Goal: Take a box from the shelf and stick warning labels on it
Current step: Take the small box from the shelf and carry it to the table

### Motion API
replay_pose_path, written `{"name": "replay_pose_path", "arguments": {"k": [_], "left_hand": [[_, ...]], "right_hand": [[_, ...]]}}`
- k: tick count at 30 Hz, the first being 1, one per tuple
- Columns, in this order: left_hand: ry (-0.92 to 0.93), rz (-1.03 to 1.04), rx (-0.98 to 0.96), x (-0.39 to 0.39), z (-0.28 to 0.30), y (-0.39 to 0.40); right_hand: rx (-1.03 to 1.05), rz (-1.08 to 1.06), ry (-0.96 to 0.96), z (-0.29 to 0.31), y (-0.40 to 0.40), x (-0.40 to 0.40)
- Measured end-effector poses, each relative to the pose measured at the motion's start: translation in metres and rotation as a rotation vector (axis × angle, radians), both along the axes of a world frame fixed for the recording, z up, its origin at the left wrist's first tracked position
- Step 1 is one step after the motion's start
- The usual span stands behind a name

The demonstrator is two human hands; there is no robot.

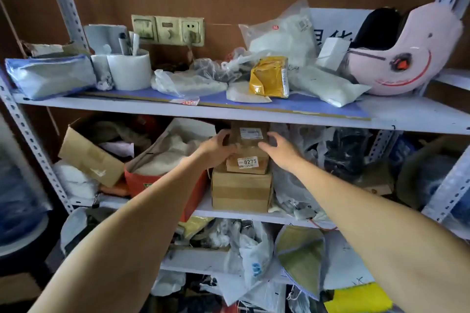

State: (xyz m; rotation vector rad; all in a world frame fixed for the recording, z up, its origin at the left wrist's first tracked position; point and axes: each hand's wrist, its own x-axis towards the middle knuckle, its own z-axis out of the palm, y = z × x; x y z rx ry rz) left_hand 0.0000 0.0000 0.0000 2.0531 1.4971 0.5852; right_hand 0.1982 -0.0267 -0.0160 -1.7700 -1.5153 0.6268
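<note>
A stack of three cardboard boxes stands on the middle shelf (236,213). The top box (250,134) is small and brown with a white label. Below it lies a box with a "0275" sticker (248,164), and under that a larger taped box (241,192). My left hand (216,151) wraps its fingers on the left side of the top box. My right hand (279,150) reaches its right side with fingers spread, thumb at the box's front edge; whether it touches is unclear. No warning labels are in view.
Left of the stack stand an open red bag (162,180) and a tilted open carton (89,157). Plastic bags (318,160) crowd the right. The upper shelf (254,112) hangs just above the top box, holding a yellow parcel (269,76) and a pink helmet (407,58).
</note>
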Motion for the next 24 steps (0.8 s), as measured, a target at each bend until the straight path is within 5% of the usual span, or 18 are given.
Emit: {"name": "replay_pose_path", "arguments": {"k": [10,19,24], "left_hand": [[-0.568,-0.042,-0.176,0.019,-0.054,0.039],[-0.803,-0.211,-0.107,0.008,-0.09,-0.022],[-0.734,-0.412,-0.116,0.004,-0.106,-0.069]], "right_hand": [[0.123,0.02,0.366,-0.044,0.024,-0.016],[0.256,-0.166,0.447,-0.059,-0.063,-0.046],[0.296,-0.325,0.394,-0.094,-0.137,-0.062]]}}
